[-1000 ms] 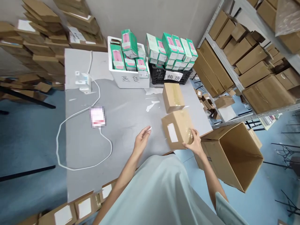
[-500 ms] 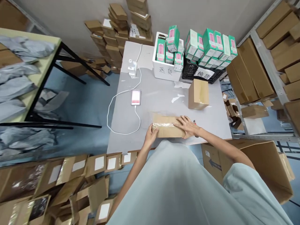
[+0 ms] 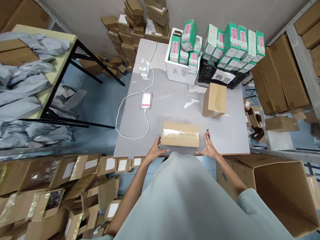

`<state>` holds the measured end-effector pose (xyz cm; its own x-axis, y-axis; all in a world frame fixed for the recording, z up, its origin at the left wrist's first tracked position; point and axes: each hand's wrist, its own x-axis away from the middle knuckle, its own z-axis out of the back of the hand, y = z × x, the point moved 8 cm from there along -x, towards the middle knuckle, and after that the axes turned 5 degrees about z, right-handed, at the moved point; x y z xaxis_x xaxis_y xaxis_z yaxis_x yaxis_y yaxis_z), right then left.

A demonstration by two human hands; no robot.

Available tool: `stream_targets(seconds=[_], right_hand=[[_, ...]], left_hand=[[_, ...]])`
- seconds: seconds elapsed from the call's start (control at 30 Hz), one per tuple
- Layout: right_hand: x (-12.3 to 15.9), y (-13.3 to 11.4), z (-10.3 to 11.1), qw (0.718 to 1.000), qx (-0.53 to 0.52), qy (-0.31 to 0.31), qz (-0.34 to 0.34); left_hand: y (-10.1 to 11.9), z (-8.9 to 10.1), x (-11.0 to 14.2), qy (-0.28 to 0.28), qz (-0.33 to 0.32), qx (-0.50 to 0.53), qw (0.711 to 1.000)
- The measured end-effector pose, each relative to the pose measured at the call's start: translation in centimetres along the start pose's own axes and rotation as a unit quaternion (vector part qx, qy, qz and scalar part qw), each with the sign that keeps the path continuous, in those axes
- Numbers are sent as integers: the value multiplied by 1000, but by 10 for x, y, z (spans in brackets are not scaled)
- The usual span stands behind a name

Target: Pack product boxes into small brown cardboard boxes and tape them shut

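Note:
A long cardboard box (image 3: 180, 134) with shiny clear tape along its top lies near the front edge of the grey table (image 3: 165, 100). My left hand (image 3: 155, 150) is just off the box's left end, fingers spread, holding nothing. At the other end my right hand (image 3: 208, 146) is likewise spread, apart from the box. Close to its fingertips lies a small red and black tool (image 3: 207, 133), perhaps a utility knife, partly hidden by the hand. Farther back on the right stands a taller taped cardboard box (image 3: 214, 100).
A white bin (image 3: 181, 75) and a black crate (image 3: 217, 76) hold green-and-pink boxes at the back. A white cable (image 3: 125, 96) runs to a blurred device (image 3: 146, 100). Cardboard boxes crowd the floor at left; a large open carton (image 3: 285, 193) stands at right.
Both hands have let go of the long box and drawn apart to either side, fingers opening. The box stays on the table, and the view has shifted slightly.

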<state>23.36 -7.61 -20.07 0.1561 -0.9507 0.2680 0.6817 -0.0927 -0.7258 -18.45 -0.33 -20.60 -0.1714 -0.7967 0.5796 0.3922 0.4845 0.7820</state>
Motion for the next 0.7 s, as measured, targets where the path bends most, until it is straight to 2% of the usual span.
stream_targets(seconds=[0.07, 0.17, 0.23, 0.3, 0.4, 0.53, 0.7], right_hand=[[7, 19, -24, 994, -93, 10, -53], [4, 26, -55, 971, -217, 38, -93], [-5, 20, -67, 958, -269, 55, -83], [-13, 9, -70, 953, -289, 71, -55], [-20, -3, -62, 949, -297, 104, -30], [-20, -12, -37, 939, -309, 143, -50], [-29, -19, -5, 944, -271, 143, -119]], left_hand=[[-10, -4, -4, -28, 22, 11, 999], [-10, -14, -15, -45, 25, 31, 998], [-3, -21, -23, -43, 8, 44, 998], [6, -26, -30, -36, -5, 51, 998], [13, -26, -35, -19, 8, 46, 999], [26, -18, -29, 21, 29, 38, 999], [65, -20, -18, 45, -52, 72, 995]])
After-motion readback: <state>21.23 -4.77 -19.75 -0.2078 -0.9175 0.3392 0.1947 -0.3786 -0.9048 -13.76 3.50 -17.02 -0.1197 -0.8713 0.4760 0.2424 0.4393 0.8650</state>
